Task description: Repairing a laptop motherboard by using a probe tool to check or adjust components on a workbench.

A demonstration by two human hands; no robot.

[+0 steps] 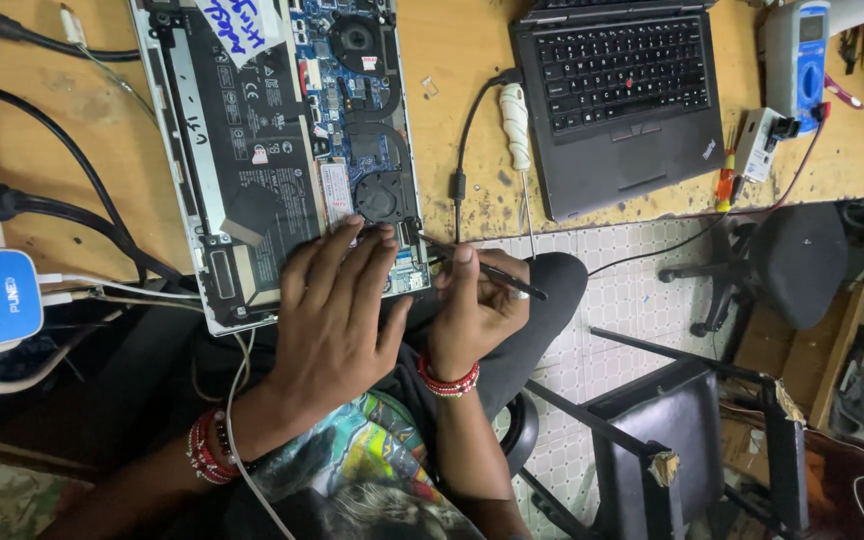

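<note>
At the near edge of the opened laptop, which is lying underside-up on the wooden bench with its boards and fans bared, both hands are working close together. The left hand is lying flat with fingers spread over the laptop's near corner, its fingertips resting beside the round black fan — pressing down on the chassis, pinching nothing. The right hand is sitting just off the laptop's near right corner, its grip pinched on a thin dark tool. The tool's long axis is running nearly level across the view, its tip pointing toward the laptop's near right corner and its tail trailing away to the right, past the knee. So the tip is lying between the two hands, the right hand being the one that carries it, the left nearer to the boards. Beyond the right hand from the laptop, a white-handled screwdriver is lying on the bench — beside a black cable. Farther right of the laptop a second, dark laptop is standing open, with a blue multimeter past it.
</note>
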